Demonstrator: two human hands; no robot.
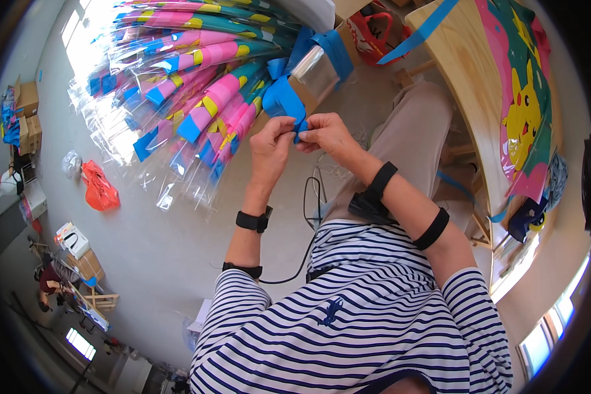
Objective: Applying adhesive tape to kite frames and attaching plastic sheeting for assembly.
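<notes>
My left hand (272,144) and my right hand (328,136) meet at the end of a blue ribbon (284,97), fingertips pinched close together on it. From there the ribbon runs up beside a brown cardboard piece (305,98) with clear film over it. More blue ribbon loops round that piece. Just beyond my hands, to the left, a big bundle of folded pink, blue, green and yellow sheets (207,115) in clear plastic sleeves fans out. My fingers hide the exact ribbon end.
At right stands a wooden table (463,59) bearing a printed sheet (522,115) with a yellow cartoon figure. A blue strip (419,31) crosses its corner. A red bag (376,33) sits beyond my knee. On the floor at left lies an orange-red bag (99,186). People work farther left.
</notes>
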